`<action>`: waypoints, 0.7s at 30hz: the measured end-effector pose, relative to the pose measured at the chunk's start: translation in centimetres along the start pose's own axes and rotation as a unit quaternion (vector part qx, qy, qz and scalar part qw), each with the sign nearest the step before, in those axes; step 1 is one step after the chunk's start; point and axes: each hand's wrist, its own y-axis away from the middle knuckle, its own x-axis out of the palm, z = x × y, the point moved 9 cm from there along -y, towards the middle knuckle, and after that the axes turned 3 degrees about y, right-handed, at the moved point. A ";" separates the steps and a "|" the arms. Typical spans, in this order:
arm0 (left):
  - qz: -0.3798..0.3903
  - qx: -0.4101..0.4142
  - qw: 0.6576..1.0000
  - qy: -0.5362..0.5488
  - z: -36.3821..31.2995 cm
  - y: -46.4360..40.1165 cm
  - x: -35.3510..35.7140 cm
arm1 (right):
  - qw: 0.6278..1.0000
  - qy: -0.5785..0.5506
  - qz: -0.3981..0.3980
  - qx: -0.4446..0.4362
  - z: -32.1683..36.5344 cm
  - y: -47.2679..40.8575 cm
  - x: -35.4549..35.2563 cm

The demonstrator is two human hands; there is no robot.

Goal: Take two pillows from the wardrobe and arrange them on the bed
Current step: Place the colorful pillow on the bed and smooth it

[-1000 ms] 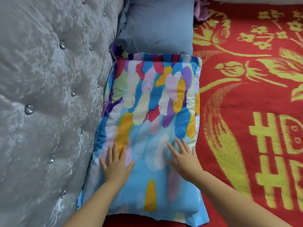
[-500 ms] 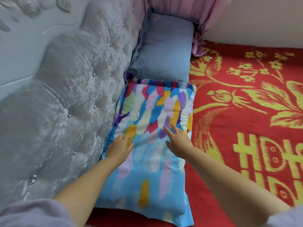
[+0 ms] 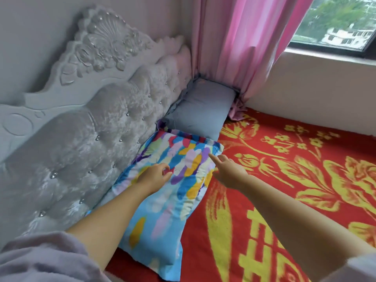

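A feather-patterned pillow [image 3: 162, 208] in blue, yellow, purple and red lies flat on the bed along the headboard. Beyond it a plain grey-blue pillow [image 3: 201, 110] sits in the far corner, also against the headboard; the two pillows touch end to end. My left hand [image 3: 154, 176] hovers over the middle of the patterned pillow with fingers loosely curled and nothing in them. My right hand [image 3: 227, 171] is at that pillow's right edge, index finger stretched toward its far corner, holding nothing.
A tufted silver-grey headboard [image 3: 85, 143] runs along the left. The bed carries a red blanket [image 3: 284, 180] with yellow flowers. A pink curtain [image 3: 240, 47] hangs in the corner, touching the bed beside the grey pillow. A window [image 3: 335, 21] is at the upper right.
Both hands have slid from the near end of the patterned pillow toward its far end and lifted from flat palms. The view has tilted up, showing curtain and window.
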 end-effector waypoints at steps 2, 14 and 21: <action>-0.026 -0.003 1.000 0.007 -2.2 2.4 -0.6 | 1.000 0.022 -0.014 -0.013 -1.5 1.9 -1.7; -0.095 -0.023 0.995 0.015 -5.7 14.9 -2.2 | 0.996 0.047 -0.050 -0.063 -1.1 11.2 -4.8; -0.091 -0.105 0.990 0.006 -2.0 27.8 0.2 | 0.988 0.065 -0.016 -0.140 4.2 19.2 -0.4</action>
